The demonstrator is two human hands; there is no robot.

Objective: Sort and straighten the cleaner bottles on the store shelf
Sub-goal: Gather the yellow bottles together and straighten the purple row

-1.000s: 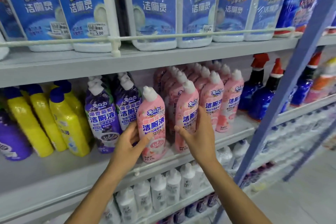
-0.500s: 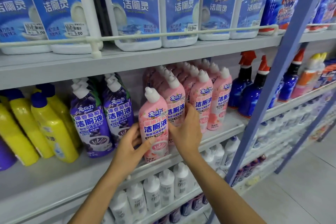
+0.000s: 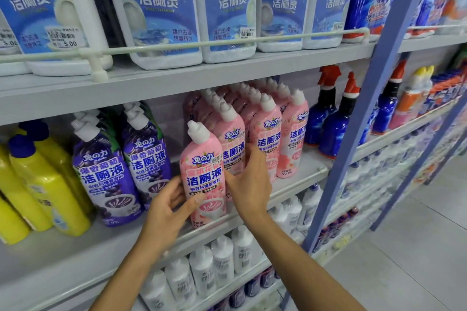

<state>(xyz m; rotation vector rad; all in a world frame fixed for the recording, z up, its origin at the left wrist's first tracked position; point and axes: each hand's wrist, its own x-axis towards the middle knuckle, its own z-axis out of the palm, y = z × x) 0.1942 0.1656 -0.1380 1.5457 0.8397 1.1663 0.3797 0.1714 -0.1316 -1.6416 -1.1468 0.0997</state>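
Observation:
A pink cleaner bottle [image 3: 203,171] with a white cap stands at the front edge of the middle shelf [image 3: 298,179], leaning slightly left. My left hand [image 3: 168,206] grips its lower left side, thumb across the label. My right hand [image 3: 249,182] lies flat against its right side and touches the pink bottle behind [image 3: 233,141]. Rows of more pink bottles [image 3: 280,134] run back to the right. Two rows of purple bottles [image 3: 121,166] stand to the left.
Yellow bottles [image 3: 43,184] fill the far left. Blue spray bottles [image 3: 333,118] stand right of the pink ones. Large blue-labelled jugs [image 3: 161,7] sit behind a rail on the shelf above. White bottles [image 3: 222,260] line the shelf below. A blue upright post [image 3: 374,98] divides the bays.
My right hand slid from the second pink bottle onto the front one's right side. My left hand kept its hold. The view shifted right along the shelf.

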